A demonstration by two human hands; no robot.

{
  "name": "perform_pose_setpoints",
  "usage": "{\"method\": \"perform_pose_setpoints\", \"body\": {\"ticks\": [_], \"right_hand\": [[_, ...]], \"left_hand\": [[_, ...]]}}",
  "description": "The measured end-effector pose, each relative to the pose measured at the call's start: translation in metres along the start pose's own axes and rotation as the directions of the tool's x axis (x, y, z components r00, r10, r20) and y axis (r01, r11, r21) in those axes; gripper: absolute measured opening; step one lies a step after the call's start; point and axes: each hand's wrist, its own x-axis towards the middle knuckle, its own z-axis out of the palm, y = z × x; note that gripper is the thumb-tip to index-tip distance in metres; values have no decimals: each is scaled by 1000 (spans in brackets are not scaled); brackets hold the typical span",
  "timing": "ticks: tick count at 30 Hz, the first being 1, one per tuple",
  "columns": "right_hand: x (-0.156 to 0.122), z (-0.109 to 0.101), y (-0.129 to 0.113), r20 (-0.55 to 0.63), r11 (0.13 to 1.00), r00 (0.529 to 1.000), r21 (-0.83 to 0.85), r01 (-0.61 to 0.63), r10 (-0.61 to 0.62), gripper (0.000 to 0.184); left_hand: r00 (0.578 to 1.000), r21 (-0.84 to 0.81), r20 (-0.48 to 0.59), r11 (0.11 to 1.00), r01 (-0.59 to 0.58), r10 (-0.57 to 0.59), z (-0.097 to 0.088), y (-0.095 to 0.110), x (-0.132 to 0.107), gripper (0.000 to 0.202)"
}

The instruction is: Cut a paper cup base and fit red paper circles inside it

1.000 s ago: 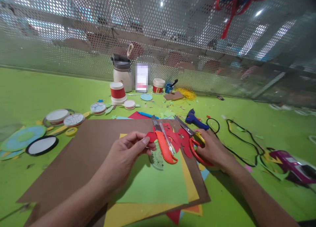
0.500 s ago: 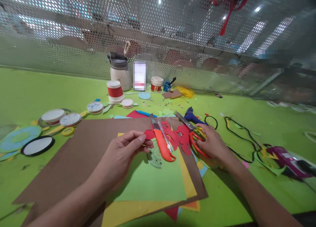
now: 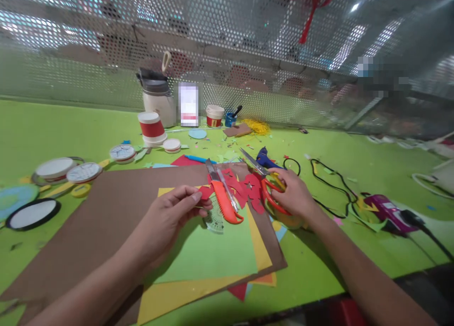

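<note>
My left hand (image 3: 166, 222) pinches the edge of a red paper cut-out (image 3: 244, 188) that lies on a stack of brown, green and yellow sheets (image 3: 213, 255). My right hand (image 3: 294, 196) grips the orange-handled scissors (image 3: 266, 184), whose blades point away to the upper left. An orange utility knife (image 3: 223, 198) and a pen lie across the red paper between both hands. A clear protractor (image 3: 214, 219) shows under the knife.
Behind the sheets stand a red-banded cup (image 3: 151, 126), a white jug (image 3: 158, 99), small pots, a blue glue gun (image 3: 266, 158) and round discs (image 3: 67, 170) at the left. A purple glue gun (image 3: 386, 212) with black cable lies at the right. A perforated metal wall closes the back.
The view has shifted, so everything sits further left and lower in frame. Both hands keep their holds; the right hand has closed a little more over the scissor handles.
</note>
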Motion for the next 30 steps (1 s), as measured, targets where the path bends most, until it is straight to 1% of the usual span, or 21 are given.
{"method": "perform_pose_setpoints", "body": {"ticks": [4, 6, 8, 10, 13, 16, 19, 21, 24, 27, 30], "right_hand": [[-6, -9, -9, 78, 981, 996, 192, 32, -48, 49], [-11, -11, -13, 103, 969, 991, 238, 64, -90, 48], [-15, -10, -16, 91, 968, 989, 233, 95, -119, 47], [-16, -7, -16, 60, 976, 990, 182, 116, -129, 47], [-12, -1, -9, 22, 993, 993, 48, 111, -112, 46], [-4, 3, 3, 24, 991, 996, -93, 93, -91, 46], [2, 6, 12, 53, 976, 995, -199, 88, -79, 45], [4, 7, 16, 82, 964, 994, -249, 94, -76, 44], [6, 10, 19, 131, 947, 988, -299, 119, -83, 36], [7, 10, 21, 152, 936, 985, -326, 133, -87, 31], [8, 7, 22, 162, 933, 981, -325, 154, -105, 28]], "left_hand": [[999, -19, 36, 1000, -15, 15, 3, 2, -3, 11], [997, -14, 64, 999, -34, 34, 4, 4, -6, 11], [995, -3, 85, 998, -57, 57, 5, 6, -9, 11], [992, 15, 101, 997, -78, 76, 6, 6, -10, 12], [989, 48, 111, 994, -101, 96, 6, 5, -10, 13], [987, 124, 95, 982, -141, 130, 8, 4, -10, 15], [984, 192, 68, 965, -176, 166, 9, 4, -10, 16], [982, 187, 61, 965, -185, 176, 10, 4, -10, 17], [985, 118, 78, 979, -165, 157, 10, 3, -9, 19], [985, 66, 99, 987, -145, 138, 9, 1, -8, 19], [982, 66, 107, 985, -162, 155, 8, 0, -6, 16]]}}
